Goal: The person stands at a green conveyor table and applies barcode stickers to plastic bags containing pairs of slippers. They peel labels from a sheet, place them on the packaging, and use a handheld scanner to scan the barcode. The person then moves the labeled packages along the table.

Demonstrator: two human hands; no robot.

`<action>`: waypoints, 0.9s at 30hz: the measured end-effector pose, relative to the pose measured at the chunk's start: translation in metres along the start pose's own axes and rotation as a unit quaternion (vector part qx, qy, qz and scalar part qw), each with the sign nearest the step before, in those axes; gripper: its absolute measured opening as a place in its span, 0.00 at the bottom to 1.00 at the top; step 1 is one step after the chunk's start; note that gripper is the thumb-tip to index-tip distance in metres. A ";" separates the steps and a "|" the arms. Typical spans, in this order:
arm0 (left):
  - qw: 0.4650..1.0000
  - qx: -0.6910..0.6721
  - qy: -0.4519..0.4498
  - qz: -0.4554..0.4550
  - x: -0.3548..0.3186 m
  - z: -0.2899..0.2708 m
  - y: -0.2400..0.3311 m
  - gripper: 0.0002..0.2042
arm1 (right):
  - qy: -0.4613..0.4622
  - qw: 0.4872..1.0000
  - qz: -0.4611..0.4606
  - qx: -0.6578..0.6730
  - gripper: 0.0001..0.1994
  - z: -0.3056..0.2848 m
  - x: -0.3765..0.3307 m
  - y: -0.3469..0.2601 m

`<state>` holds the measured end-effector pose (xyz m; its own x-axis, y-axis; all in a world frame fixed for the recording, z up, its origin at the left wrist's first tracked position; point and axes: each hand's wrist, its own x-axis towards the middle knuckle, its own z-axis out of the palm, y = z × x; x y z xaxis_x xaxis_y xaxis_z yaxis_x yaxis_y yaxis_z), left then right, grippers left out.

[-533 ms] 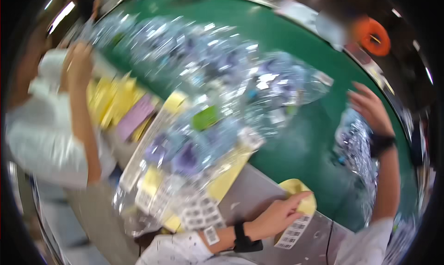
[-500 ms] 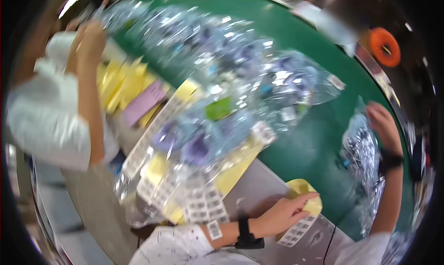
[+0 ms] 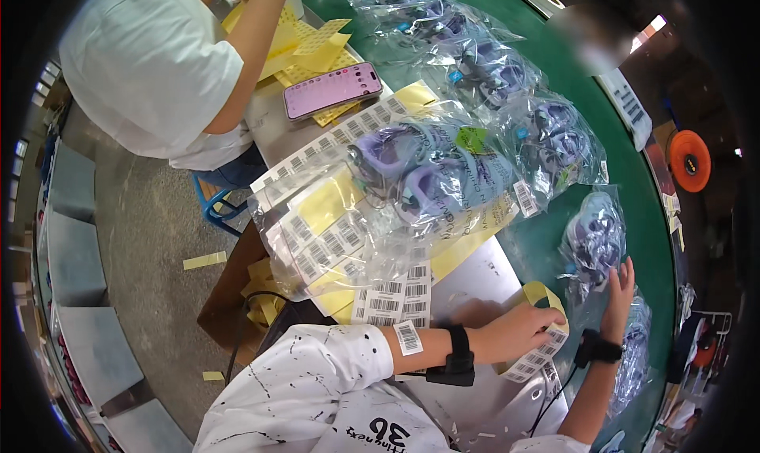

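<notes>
My left hand (image 3: 518, 333) is closed on a curled strip of barcode labels (image 3: 540, 350) with yellow backing. A single barcode label (image 3: 408, 337) is stuck to my left forearm. At the right, my right hand (image 3: 617, 296) has its fingers stretched out, touching the near end of a clear bag of bluish-purple shoes (image 3: 595, 235). Another clear bag (image 3: 633, 354) lies beside my right wrist, partly hidden by it. Left of these, a larger bag of purple shoes (image 3: 439, 172) with a green sticker rests on barcode label sheets (image 3: 380, 303).
A row of bagged shoes (image 3: 491, 73) runs along the green tabletop (image 3: 645, 216). A phone (image 3: 332, 90) lies on yellow sheets (image 3: 317, 45). To the left, another person in a white shirt (image 3: 150, 65) works at the table. An orange disc (image 3: 689, 161) stands beyond the right edge.
My view has shifted, so the table's things sit differently in it. My right hand has come nearer to me, to the near end of the bag. My left hand keeps the label strip.
</notes>
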<state>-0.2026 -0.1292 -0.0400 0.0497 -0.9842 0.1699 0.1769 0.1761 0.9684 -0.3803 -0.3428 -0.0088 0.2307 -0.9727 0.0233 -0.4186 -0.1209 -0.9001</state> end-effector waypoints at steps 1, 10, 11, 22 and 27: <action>1.000 -0.007 0.008 0.016 0.002 0.000 -0.001 0.13 | -0.009 0.998 -0.063 -0.031 0.21 0.000 -0.015 -0.007; 0.999 -0.011 -0.031 -0.001 0.000 -0.003 0.015 0.09 | -0.062 0.994 -0.067 -0.061 0.05 0.027 -0.166 -0.064; 0.999 -0.014 -0.038 -0.007 -0.001 -0.002 0.015 0.09 | -0.050 0.996 -0.060 -0.041 0.05 0.026 -0.169 -0.060; 0.995 0.022 -0.090 -0.033 -0.001 0.003 0.012 0.10 | -0.013 0.999 0.000 0.051 0.03 0.015 -0.185 -0.039; 0.996 0.023 -0.085 -0.033 -0.002 0.001 0.008 0.10 | -0.022 0.999 0.001 0.050 0.04 0.020 -0.180 -0.041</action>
<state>-0.2018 -0.1254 -0.0321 -0.1284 -0.9830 0.1310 0.1299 0.1143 0.9849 -0.3868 -0.1587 0.0151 0.2689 -0.9631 0.0049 -0.3305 -0.0970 -0.9388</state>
